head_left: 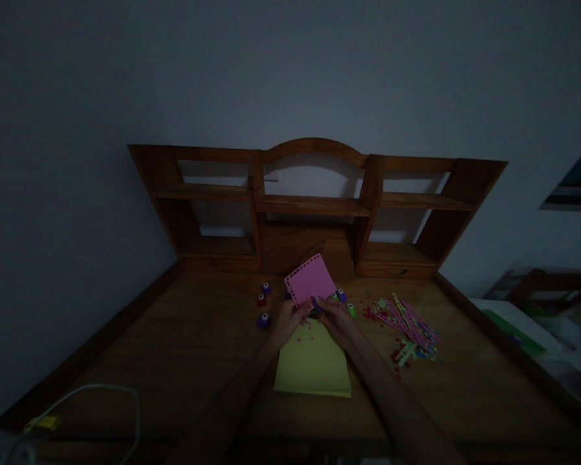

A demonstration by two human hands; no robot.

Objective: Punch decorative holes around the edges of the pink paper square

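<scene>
Above the desk, a square pink sheet of paper is tilted, with small punched holes along its left and upper edges. My left hand is closed on its lower left corner. At the sheet's lower edge, my right hand is closed around a small purple craft punch, partly hidden by the fingers. Beneath both hands lies a yellow sheet of paper, with pink punched bits scattered over its upper part. The room is dim, so fine finger detail is hard to see.
Left of my hands stand a red punch and purple punches; a green punch is to the right. Farther right lie punched paper strips and coloured bits. A wooden shelf backs the desk; a white cable is front left.
</scene>
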